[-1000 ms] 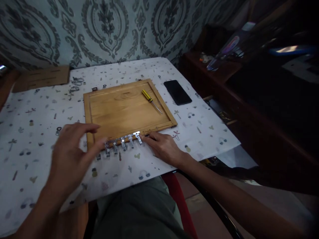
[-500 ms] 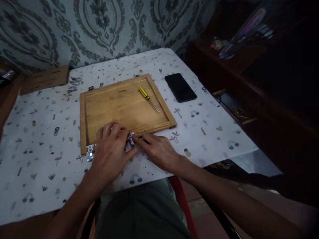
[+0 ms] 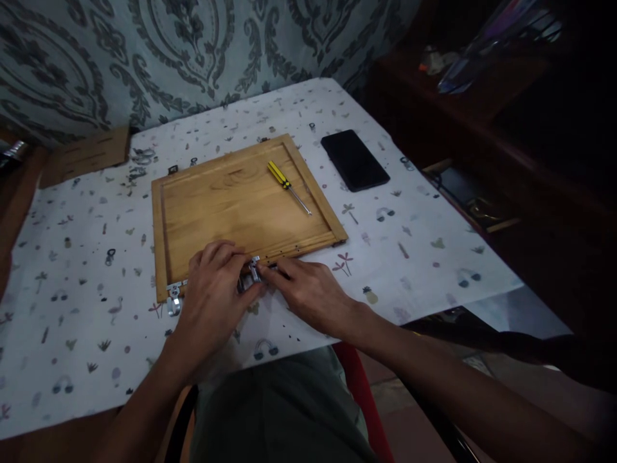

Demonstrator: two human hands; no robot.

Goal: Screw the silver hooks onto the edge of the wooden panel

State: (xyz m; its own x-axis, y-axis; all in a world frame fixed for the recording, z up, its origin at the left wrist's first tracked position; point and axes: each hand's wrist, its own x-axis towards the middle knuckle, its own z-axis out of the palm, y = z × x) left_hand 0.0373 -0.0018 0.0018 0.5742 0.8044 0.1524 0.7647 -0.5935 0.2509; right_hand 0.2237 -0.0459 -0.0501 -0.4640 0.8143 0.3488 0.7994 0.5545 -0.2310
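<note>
A framed wooden cabinet door lies flat on the table. At its near edge a silver metal hinge sits between my two hands. My left hand is closed around the hinge's left side, fingers over the door's frame and thumb below. From the right, my right hand is curled, with its fingertips pressed against the same hinge; part of their grip is hidden. A second silver hinge is at the door's near left corner, beside my left hand. On the door panel rests a yellow and black screwdriver.
A black phone lies right of the door on the patterned white tablecloth. A brown cardboard piece is at the back left, against the patterned wall. Dark furniture with an open drawer stands at the right.
The view has shifted slightly. The gap between my left thumb and fingers shows more of the hinge; otherwise both hands stay at the same spot on the door's edge.
</note>
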